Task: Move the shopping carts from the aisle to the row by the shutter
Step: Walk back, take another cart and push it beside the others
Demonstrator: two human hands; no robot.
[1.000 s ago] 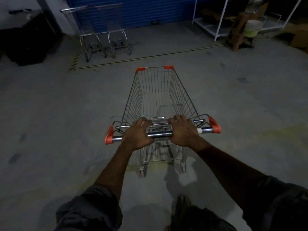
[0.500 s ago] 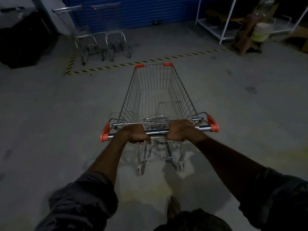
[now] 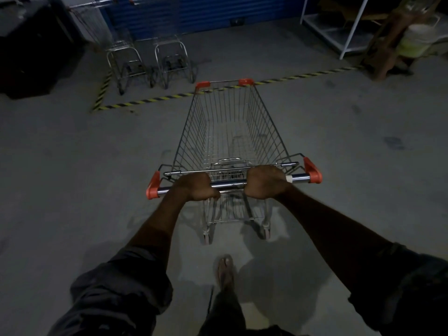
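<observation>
An empty wire shopping cart with orange corner caps stands on the concrete floor in front of me. My left hand grips the left half of its metal handle bar. My right hand grips the bar's right half. The cart's front edge reaches the yellow-black floor stripe. Beyond the stripe, two parked carts stand side by side against the blue shutter, up and to the left of my cart.
A dark cabinet stands at the far left. A white metal rack and a wooden stand with a pale bucket are at the back right. My foot is behind the cart.
The cart has rolled forward toward the shutter; its front now reaches the striped line and the parked carts look closer. Both hands keep their grip on the handle.
</observation>
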